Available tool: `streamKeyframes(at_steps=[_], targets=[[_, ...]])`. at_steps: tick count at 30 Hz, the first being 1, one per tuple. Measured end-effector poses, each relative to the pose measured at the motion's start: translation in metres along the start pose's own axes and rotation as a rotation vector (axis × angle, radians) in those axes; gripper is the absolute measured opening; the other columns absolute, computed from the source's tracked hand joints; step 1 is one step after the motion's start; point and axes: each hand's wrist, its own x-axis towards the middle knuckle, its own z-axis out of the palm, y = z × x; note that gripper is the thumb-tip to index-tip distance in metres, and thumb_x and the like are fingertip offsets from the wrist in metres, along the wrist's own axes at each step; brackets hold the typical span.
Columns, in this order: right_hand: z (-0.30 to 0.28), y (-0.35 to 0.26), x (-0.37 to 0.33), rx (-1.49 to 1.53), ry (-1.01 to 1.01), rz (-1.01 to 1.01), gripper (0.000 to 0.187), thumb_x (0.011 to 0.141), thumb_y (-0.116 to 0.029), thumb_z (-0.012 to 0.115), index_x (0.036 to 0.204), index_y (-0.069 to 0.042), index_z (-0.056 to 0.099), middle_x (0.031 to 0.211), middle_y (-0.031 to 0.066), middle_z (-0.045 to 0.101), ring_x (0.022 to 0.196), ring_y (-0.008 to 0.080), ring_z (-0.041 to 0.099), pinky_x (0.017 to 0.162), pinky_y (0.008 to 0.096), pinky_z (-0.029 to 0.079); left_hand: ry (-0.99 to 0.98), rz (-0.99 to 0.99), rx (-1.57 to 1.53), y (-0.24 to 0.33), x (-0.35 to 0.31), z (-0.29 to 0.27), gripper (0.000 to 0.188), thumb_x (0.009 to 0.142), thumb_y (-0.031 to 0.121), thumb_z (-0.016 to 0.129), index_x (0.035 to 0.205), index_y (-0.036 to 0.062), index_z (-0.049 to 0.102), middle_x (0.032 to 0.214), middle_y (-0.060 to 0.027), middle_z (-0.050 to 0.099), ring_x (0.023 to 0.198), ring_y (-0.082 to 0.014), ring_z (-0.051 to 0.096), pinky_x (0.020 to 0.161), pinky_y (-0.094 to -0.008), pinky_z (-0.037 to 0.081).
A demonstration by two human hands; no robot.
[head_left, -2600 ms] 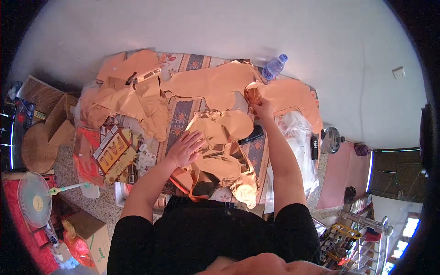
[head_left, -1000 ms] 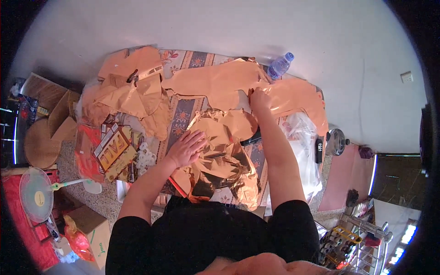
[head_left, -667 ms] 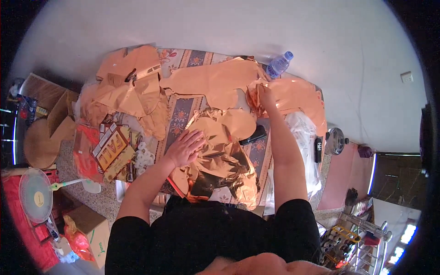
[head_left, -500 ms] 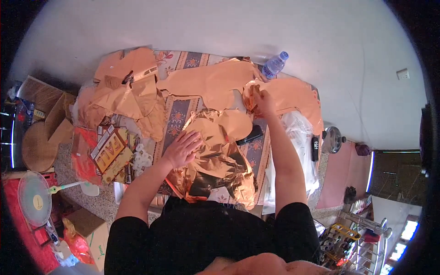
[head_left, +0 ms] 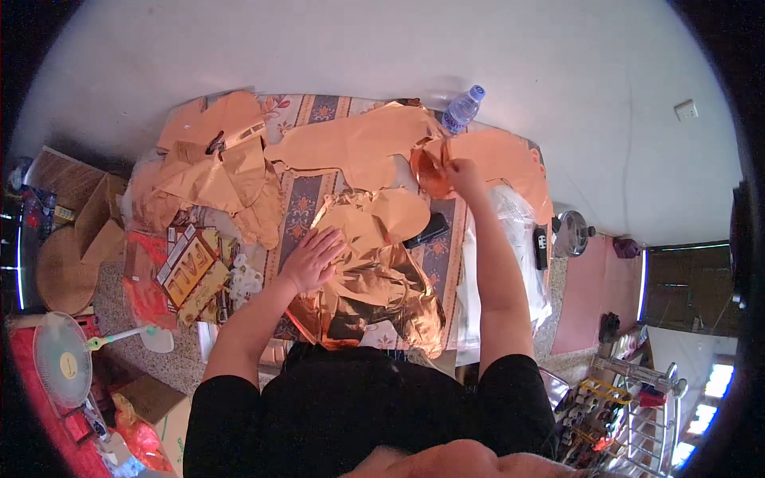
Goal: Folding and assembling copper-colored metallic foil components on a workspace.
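Note:
My left hand (head_left: 316, 259) lies flat, fingers stretched out, on a crumpled rose-gold foil balloon (head_left: 374, 283) at the table's near middle. Farther off to the right, my right hand (head_left: 462, 175) has its fingers closed on the edge of another flat foil balloon (head_left: 502, 159). That balloon's left end is bent up, with its shiny side showing. A long flat foil balloon (head_left: 351, 143) stretches along the far side. More crumpled foil balloons (head_left: 223, 179) are heaped at the left.
A water bottle (head_left: 462, 110) stands at the far edge by the wall. A black phone-like object (head_left: 428, 229) lies between my arms, and clear plastic bags (head_left: 506, 239) lie under my right arm. Printed packets (head_left: 191, 271) are piled at left, near a fan (head_left: 62, 358).
My right hand has pulled the balloon's edge slightly, and its shiny end stands more open. My left hand stays on the near balloon. The whole view has shifted a little.

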Motion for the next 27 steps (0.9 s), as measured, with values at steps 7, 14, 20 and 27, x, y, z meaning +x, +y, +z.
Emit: streamKeyframes(at_steps=[7,14,20,27], targets=[[0.018,0.025,-0.012,-0.192,-0.063,-0.051,0.018,0.079,-0.012,0.053,0.083,0.001,0.065,0.078,0.0236,0.064,0.076,0.0385,0.064,0.069,0.0446,0.05,0.012,0.013,-0.018,0.0,0.005,-0.001,0.057,0.078,0.02,0.058,0.133,0.0101,0.046,0.143,-0.0137,0.037,0.136,-0.0293,0.03,0.113,-0.047,0.02],[0.022,-0.011,-0.038,-0.13,-0.037,0.018,0.019,0.077,-0.015,0.057,0.088,0.001,0.061,0.083,0.0224,0.065,0.08,0.0413,0.063,0.071,0.0442,0.05,0.013,-0.008,-0.017,0.001,-0.001,0.0,0.056,0.079,0.021,0.057,0.133,0.0102,0.047,0.144,-0.0129,0.037,0.137,-0.0288,0.03,0.114,-0.0467,0.019],[0.026,0.013,-0.022,-0.209,-0.138,0.021,0.02,0.076,-0.017,0.061,0.087,-0.001,0.067,0.077,0.0192,0.066,0.072,0.0328,0.065,0.067,0.0422,0.051,-0.001,0.007,-0.014,0.002,0.003,-0.002,0.056,0.079,0.021,0.056,0.133,0.0101,0.046,0.145,-0.0125,0.036,0.137,-0.0284,0.03,0.114,-0.0466,0.019],[-0.046,0.022,-0.008,0.314,0.074,0.089,0.018,0.072,-0.013,0.067,0.083,0.001,0.067,0.07,0.0114,0.065,0.063,0.0173,0.062,0.056,0.0302,0.048,0.017,0.005,-0.03,0.0,0.002,-0.001,0.058,0.077,0.02,0.058,0.133,0.011,0.046,0.144,-0.012,0.037,0.136,-0.0281,0.031,0.113,-0.0463,0.02]])
